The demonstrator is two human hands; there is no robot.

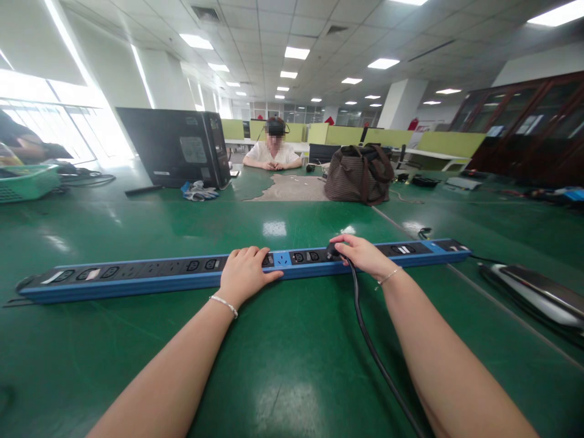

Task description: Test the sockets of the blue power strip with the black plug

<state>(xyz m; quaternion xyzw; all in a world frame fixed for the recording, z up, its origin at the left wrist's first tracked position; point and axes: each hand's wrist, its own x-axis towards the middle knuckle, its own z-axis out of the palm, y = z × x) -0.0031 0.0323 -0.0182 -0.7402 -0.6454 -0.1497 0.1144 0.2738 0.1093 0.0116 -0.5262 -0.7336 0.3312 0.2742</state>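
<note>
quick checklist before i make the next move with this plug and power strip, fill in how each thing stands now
- Left hand bracing the power strip: ok, it rests on top near the middle
- Right hand gripping the black plug: ok, fingers are around it
- Plug fully seated in a socket: cannot tell, the fingers and the plug itself hide the contact
- Cable free of the left hand: ok, it runs down beside the right forearm
- Strip lying on the green table: ok, lengthwise across it
- Bag away from the strip: ok, it sits farther back
</note>
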